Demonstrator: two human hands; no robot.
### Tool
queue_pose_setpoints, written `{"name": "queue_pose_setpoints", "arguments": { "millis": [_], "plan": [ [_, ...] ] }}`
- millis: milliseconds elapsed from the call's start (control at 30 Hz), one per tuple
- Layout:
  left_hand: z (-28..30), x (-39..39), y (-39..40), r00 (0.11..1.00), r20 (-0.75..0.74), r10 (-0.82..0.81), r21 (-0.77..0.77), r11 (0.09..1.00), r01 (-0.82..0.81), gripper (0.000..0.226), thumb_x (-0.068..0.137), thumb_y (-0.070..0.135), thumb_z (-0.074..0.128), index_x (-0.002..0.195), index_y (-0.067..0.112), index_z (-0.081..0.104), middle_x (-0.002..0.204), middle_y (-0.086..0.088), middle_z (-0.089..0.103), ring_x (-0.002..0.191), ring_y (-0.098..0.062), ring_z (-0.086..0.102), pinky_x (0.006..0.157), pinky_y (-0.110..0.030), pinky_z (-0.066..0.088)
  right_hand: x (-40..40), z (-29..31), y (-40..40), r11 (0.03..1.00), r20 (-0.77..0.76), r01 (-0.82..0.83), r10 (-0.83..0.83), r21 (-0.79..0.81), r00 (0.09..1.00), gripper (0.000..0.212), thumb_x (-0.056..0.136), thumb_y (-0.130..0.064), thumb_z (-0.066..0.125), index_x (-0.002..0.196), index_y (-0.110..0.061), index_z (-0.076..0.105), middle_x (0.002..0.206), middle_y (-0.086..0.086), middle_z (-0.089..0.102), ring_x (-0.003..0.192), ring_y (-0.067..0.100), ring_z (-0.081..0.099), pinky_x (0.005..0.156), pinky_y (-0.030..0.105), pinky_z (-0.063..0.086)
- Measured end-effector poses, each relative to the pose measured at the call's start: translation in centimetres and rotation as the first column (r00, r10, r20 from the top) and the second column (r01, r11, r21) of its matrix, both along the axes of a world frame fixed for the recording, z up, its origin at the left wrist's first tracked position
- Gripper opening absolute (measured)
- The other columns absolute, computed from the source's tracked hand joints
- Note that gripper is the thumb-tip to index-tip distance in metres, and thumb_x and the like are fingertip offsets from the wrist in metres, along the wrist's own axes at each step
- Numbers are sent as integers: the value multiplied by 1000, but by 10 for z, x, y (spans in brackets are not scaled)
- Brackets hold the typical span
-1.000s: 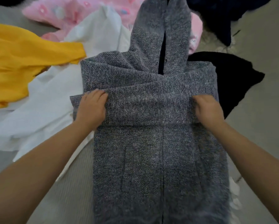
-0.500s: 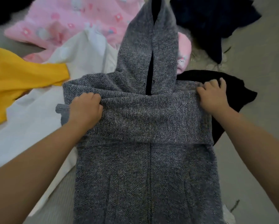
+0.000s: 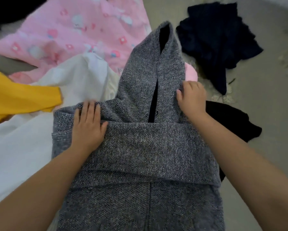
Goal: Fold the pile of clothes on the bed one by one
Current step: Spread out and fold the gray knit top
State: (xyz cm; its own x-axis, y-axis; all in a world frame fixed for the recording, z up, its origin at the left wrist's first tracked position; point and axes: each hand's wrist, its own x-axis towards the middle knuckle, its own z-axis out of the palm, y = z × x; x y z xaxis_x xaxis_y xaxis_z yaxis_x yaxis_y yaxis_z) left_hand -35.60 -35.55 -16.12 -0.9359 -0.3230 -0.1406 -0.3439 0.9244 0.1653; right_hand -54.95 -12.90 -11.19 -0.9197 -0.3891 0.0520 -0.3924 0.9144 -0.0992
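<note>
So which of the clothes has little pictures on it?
The pink garment at the far left of the bed. It is printed with small cartoon shapes, while the grey hooded top, the yellow, white and dark pieces are all plain.

left hand [image 3: 88, 125]: flat, fingers straight | right hand [image 3: 190, 98]: fingers curled, palm down

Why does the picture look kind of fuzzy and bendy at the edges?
Head view: the light is dim and soft, with no glare or hard shadows. The wide lens bends the edges, so both forearms look huge at the bottom. The right hand on the grey hoodie and the white garment are smeared by motion; the left hand is sharper.
</note>
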Motion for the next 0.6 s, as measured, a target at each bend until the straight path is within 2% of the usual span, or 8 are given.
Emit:
{"name": "queue_pose_setpoints", "arguments": {
  "millis": [133,200,267,367,433,500,567,600],
  "plan": [
    [-27,0,-1,997,69,25,-26,999,-23,85,77,50,-9,144,2,14,153,-16,8,143,-27,5,110,-31,-13,-33,-5,-41,958,136,265,-250,-107,959,43,93,-31,46,128,-6,43,130,13,49,121,32,40,98,42,32],
    [-37,-3,-3,996,77,41,-63,997,-36,79,81,48,-8,144,4,7,154,-13,4,143,-25,1,106,-28,-19,-46,-7,-50,901,194,375,-337,-217,921,39,90,-25,51,125,-8,47,125,11,54,117,29,47,99,38,37],
    [-43,-5,-6,996,76,52,-79,996,-46,74,83,46,-3,144,5,4,155,-12,3,143,-23,0,106,-29,-20,-53,-5,-57,809,318,473,-373,-349,872,33,87,-18,53,119,-12,56,116,6,62,106,22,56,96,33,43],
    [-48,-9,-7,998,56,41,-93,995,-35,75,83,46,-1,144,4,10,154,-12,8,143,-24,4,108,-33,-16,-44,4,-61,704,487,504,-252,-500,836,33,86,-9,56,119,-11,61,110,4,66,95,17,60,91,30,48],
    [-47,-11,-8,998,57,36,-95,995,-30,72,84,44,6,144,4,12,154,-12,10,143,-24,5,108,-35,-16,-22,14,-53,705,482,422,-129,-570,867,31,85,-3,58,116,-5,61,105,4,64,93,16,59,88,27,47],
    [-45,-12,-8,998,66,25,-65,998,-21,72,85,44,9,144,3,15,154,-13,11,143,-24,5,108,-35,-16,11,24,-36,693,482,346,2,-633,876,33,82,6,59,114,1,60,96,0,60,85,5,56,82,17,44],
    [-41,-11,-10,998,65,11,1,1000,-11,69,88,43,11,144,2,16,154,-14,11,143,-25,6,109,-35,-13,47,33,-10,744,462,194,170,-639,870,29,77,18,57,105,11,62,83,-6,55,76,-11,54,76,5,40],
    [-38,-10,-12,999,54,7,46,999,-10,64,93,41,17,144,2,15,154,-14,9,143,-25,5,110,-35,-10,64,34,6,787,464,104,245,-608,851,26,73,24,56,96,14,64,81,-8,53,77,-12,54,76,4,38]
  ]
}}
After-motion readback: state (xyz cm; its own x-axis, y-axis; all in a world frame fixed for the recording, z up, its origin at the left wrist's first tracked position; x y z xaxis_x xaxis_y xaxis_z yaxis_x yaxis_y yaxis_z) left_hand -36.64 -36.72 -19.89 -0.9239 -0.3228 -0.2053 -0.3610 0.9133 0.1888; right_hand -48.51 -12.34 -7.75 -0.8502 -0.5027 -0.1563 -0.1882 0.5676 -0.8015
